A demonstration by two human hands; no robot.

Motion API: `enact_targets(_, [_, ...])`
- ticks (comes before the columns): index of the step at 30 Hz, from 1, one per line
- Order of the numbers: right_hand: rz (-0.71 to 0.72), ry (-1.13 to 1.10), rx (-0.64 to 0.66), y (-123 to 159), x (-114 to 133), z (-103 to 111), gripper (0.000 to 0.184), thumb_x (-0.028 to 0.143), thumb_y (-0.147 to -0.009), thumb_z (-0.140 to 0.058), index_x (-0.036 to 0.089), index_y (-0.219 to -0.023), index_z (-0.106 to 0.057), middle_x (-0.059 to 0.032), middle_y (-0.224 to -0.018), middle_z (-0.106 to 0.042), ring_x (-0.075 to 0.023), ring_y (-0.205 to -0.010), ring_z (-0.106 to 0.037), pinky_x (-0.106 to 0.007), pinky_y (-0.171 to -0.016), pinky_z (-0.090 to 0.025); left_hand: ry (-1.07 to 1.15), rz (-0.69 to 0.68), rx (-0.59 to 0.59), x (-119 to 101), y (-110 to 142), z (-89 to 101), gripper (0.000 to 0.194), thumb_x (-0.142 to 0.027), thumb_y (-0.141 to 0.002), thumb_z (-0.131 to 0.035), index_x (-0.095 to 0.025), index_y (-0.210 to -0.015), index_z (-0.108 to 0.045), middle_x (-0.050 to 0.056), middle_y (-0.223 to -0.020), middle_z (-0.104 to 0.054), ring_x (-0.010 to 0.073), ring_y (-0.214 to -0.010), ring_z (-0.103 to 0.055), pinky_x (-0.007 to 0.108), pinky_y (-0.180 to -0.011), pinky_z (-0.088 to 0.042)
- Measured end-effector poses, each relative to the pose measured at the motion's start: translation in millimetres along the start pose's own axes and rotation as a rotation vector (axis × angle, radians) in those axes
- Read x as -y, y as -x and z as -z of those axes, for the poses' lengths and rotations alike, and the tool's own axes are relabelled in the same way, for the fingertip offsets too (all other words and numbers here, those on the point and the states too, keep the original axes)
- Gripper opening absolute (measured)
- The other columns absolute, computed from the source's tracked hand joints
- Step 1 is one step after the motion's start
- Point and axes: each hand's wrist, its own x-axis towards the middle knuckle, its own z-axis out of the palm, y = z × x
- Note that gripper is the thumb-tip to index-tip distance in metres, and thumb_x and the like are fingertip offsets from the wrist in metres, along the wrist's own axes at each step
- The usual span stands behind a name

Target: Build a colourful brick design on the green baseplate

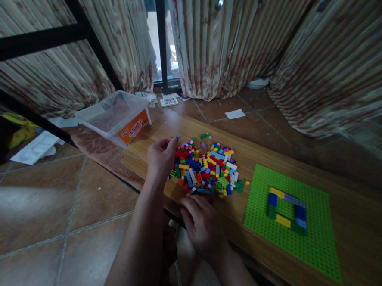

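My left hand is at the left edge of a heap of loose toy bricks. Its thumb and forefinger pinch a small blue brick, of which only a bit shows. At the near edge of the heap, my right hand lies over the table's front edge, fingers loosely bent and somewhat apart, with no brick visible in it. To the right lies a green baseplate. On it, yellow, blue, purple and green bricks form a low square frame around an open middle.
A clear plastic tub with an orange label stands at the left end of the wooden table. Papers and a white sheet lie on the tiled floor beyond. Curtains hang behind; a dark metal frame rises at left.
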Motion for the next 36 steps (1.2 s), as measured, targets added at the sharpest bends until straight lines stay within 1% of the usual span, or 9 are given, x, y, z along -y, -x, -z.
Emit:
enact_targets(3, [0.044,0.014,0.099,-3.8,4.5,-3.5,0.023,0.013,-0.093,-0.046,0.019,-0.106,-0.064,-0.0072,-0.103,-0.066,-0.022,-0.098,-0.057,-0.036,-0.086,-0.046,0.027,0.019,-0.001,-2.6,0.3,0.8,0.029,-0.039,-0.076,-0.057,-0.017,-0.058,-0.052,-0.006,-0.045,-0.041,0.0074,-0.044,-0.034,0.02,-0.043,-0.028])
enact_targets(6, [0.015,0.027,0.071,-5.7,-2.4,-0.8,0.023,0.013,-0.092,-0.048,0.019,-0.106,-0.064,-0.0079,-0.106,-0.066,-0.0226,-0.1,-0.056,-0.038,-0.088,-0.047,0.029,0.029,0.02,-3.4,0.8,0.8,0.028,-0.039,-0.076,-0.056,-0.017,-0.059,-0.053,-0.006,-0.045,-0.041,0.0074,-0.043,-0.033,0.02,-0.043,-0.027])
enact_targets(13, [-0.023,0.035,-0.181,-7.7,-21.7,13.5,0.02,0.015,-0.094,-0.047,0.02,-0.101,-0.066,-0.0063,-0.097,-0.069,-0.02,-0.092,-0.06,-0.034,-0.083,-0.048,0.046,0.031,0.031,-2.0,0.6,-0.9,0.029,-0.039,-0.076,-0.058,-0.017,-0.059,-0.053,-0.006,-0.045,-0.04,0.007,-0.043,-0.032,0.02,-0.042,-0.026])
enact_targets(18, [-0.176,0.148,-0.498,-9.4,-35.7,33.4,0.016,0.021,-0.092,-0.051,0.021,-0.097,-0.067,-0.0067,-0.092,-0.069,-0.0216,-0.09,-0.061,-0.036,-0.083,-0.047,0.056,0.042,0.047,-2.8,1.7,-1.2,0.028,-0.04,-0.076,-0.059,-0.017,-0.06,-0.053,-0.006,-0.045,-0.041,0.0068,-0.042,-0.032,0.02,-0.042,-0.026])
enact_targets(20, [-0.267,0.243,-0.505,-10.0,-43.9,39.5,0.019,0.025,-0.09,-0.053,0.02,-0.101,-0.067,-0.009,-0.097,-0.068,-0.025,-0.095,-0.059,-0.04,-0.086,-0.045,0.059,0.048,0.058,-4.2,3.0,-2.1,0.027,-0.039,-0.075,-0.059,-0.017,-0.061,-0.054,-0.006,-0.045,-0.041,0.0068,-0.041,-0.033,0.02,-0.041,-0.026])
enact_targets(23, [-0.347,0.313,-0.422,-11.7,-52.0,42.6,0.022,0.027,-0.089,-0.053,0.018,-0.105,-0.067,-0.0104,-0.1,-0.068,-0.0274,-0.097,-0.057,-0.043,-0.088,-0.044,0.083,0.068,0.089,-7.3,5.2,-4.7,0.025,-0.038,-0.075,-0.059,-0.017,-0.061,-0.053,-0.007,-0.045,-0.041,0.0068,-0.04,-0.033,0.02,-0.04,-0.027])
enact_targets(28, [-0.347,0.195,-0.43,-16.7,-48.7,44.3,0.021,0.023,-0.09,-0.05,0.022,-0.104,-0.066,-0.008,-0.1,-0.068,-0.0244,-0.097,-0.059,-0.04,-0.088,-0.046,0.073,0.06,0.118,-9.3,6.5,-10.1,0.022,-0.036,-0.074,-0.059,-0.018,-0.062,-0.054,-0.006,-0.045,-0.041,0.0071,-0.04,-0.033,0.02,-0.04,-0.027])
enact_targets(32, [-0.338,0.067,-0.588,-12.2,-57.9,67.2,0.027,0.026,-0.091,-0.048,0.021,-0.112,-0.064,-0.0085,-0.103,-0.067,-0.0207,-0.094,-0.062,-0.036,-0.083,-0.05,0.014,0.012,0.133,-8.5,8.3,-13.6,0.025,-0.039,-0.074,-0.06,-0.018,-0.061,-0.054,-0.005,-0.046,-0.043,0.0073,-0.041,-0.034,0.021,-0.04,-0.027])
enact_targets(36, [-0.46,0.078,-0.765,10.4,-91.0,108.5,0.027,0.033,-0.087,-0.054,0.019,-0.105,-0.068,-0.0095,-0.101,-0.068,-0.0208,-0.087,-0.063,-0.038,-0.081,-0.051,0.012,-0.019,0.16,-10.3,13.1,-16.8,0.024,-0.038,-0.074,-0.061,-0.018,-0.063,-0.056,-0.005,-0.048,-0.044,0.0076,-0.042,-0.034,0.021,-0.04,-0.026])
